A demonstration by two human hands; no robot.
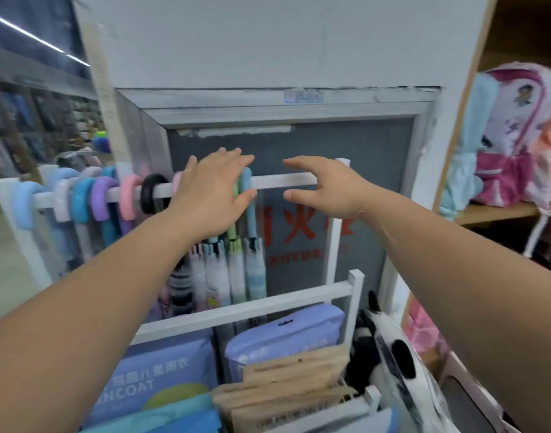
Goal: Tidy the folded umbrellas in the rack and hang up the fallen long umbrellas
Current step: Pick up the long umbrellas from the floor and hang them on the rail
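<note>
Nearest, low down: raincoat packs (161,370) in the rack's front bin. Beyond, on the white rail (283,180): long umbrellas (255,276) hung by hooked handles, shafts straight down. Left hand (216,179) flat and relaxed, resting on the rightmost handles. Right hand (324,182) spread, empty, just right of them, beside bare rail.

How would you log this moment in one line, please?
left hand: open, on umbrella handles | right hand: open, empty | rail: umbrellas hanging
</note>
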